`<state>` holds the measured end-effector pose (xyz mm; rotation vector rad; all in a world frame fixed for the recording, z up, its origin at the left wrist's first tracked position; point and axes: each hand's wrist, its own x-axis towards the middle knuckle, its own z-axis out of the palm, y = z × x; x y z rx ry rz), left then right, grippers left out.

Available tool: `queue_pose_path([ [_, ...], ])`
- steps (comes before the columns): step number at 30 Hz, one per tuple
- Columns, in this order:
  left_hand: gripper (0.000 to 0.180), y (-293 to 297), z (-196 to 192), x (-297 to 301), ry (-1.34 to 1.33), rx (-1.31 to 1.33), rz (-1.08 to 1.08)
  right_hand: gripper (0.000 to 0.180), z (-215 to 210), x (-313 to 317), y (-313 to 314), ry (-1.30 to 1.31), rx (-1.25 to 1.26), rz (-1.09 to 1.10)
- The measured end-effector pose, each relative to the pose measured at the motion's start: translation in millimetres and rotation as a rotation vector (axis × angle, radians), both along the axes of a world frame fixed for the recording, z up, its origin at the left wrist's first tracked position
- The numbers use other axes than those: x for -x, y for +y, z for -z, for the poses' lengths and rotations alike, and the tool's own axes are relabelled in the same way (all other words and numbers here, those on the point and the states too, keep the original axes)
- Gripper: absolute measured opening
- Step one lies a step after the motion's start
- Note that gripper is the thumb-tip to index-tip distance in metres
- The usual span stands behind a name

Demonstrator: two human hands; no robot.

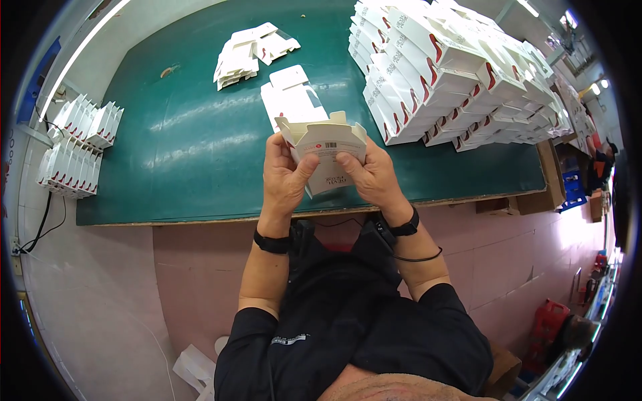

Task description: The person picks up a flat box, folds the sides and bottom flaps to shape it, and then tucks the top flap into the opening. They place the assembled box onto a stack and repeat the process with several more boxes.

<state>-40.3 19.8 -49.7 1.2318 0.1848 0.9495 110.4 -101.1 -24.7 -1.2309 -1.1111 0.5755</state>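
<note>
Both the left hand (284,177) and right hand (371,175) clamp a small white carton (326,152) above the green bench (200,134); thumbs should press evenly so flaps fold square.

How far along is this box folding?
Done, it seems: a big pile of folded boxes on the table's right, and more rows at its left edge. In hand: the left hand and right hand hold one box, its top flaps open. Left: a small stack of flat blanks and one loose blank just beyond the hands.
</note>
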Motion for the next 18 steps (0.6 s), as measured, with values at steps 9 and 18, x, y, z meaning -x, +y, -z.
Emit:
queue_pose_path([
  [9, 0.073, -2.8, -10.7, 8.3, 0.083, -0.081, -0.104, 0.046, -3.1, -5.4, -5.8, 0.011, 0.026, -0.067],
  [18, 0.093, -5.7, -28.5, 22.7, 0.155, -0.136, -0.069, 0.052, -22.3, -9.4, -4.7, -0.047, -0.187, 0.079],
])
